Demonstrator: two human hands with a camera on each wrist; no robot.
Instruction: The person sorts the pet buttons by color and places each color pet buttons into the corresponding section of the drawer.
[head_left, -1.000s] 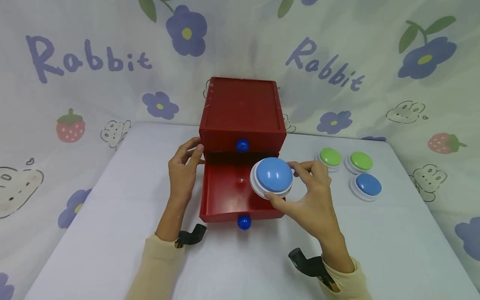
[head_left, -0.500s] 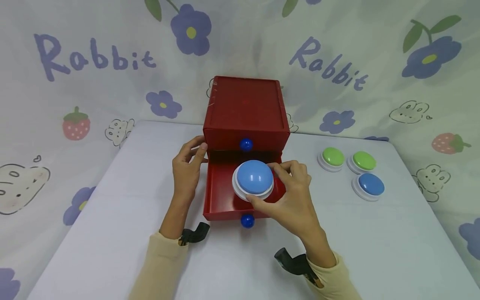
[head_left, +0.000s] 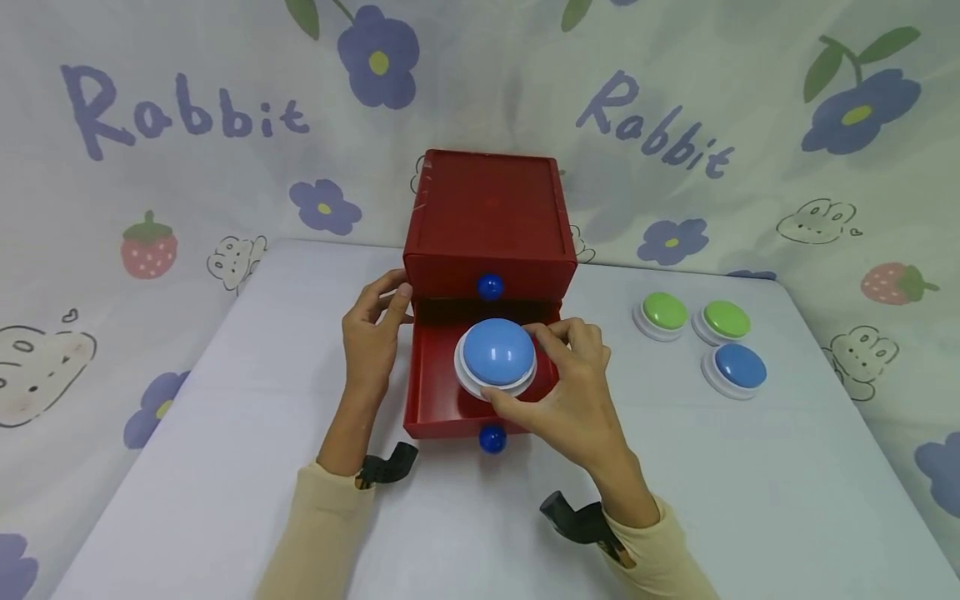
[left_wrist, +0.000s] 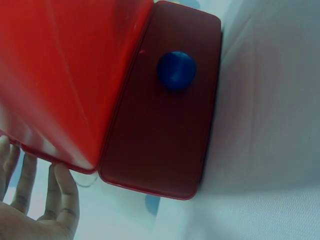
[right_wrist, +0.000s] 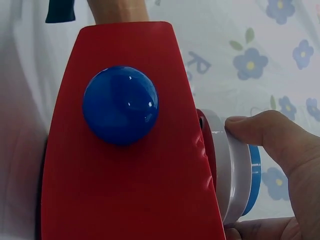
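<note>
A two-tier red drawer cabinet (head_left: 491, 208) stands at mid-table, its lower drawer (head_left: 431, 408) pulled out. My right hand (head_left: 573, 404) pinches a blue push button with a white base (head_left: 498, 352) between thumb and fingers, over that drawer. In the right wrist view the button's white base (right_wrist: 230, 165) shows just past the drawer's edge, the thumb on its rim. My left hand (head_left: 371, 333) touches the cabinet's left side with relaxed fingers. The left wrist view shows its fingertips at the red edge, near the drawer front with its blue knob (left_wrist: 176, 70).
To the right lie two green push buttons, one nearer (head_left: 664, 312) and one farther right (head_left: 726, 320), with another blue button (head_left: 738, 367) in front of them. A blue knob (head_left: 491, 287) sits on the upper drawer. A printed cloth (head_left: 480, 75) hangs behind the white table (head_left: 225, 417).
My right hand has carried the blue button leftward, from the drawer's right side to over its middle. The left hand stays at the cabinet's side.
</note>
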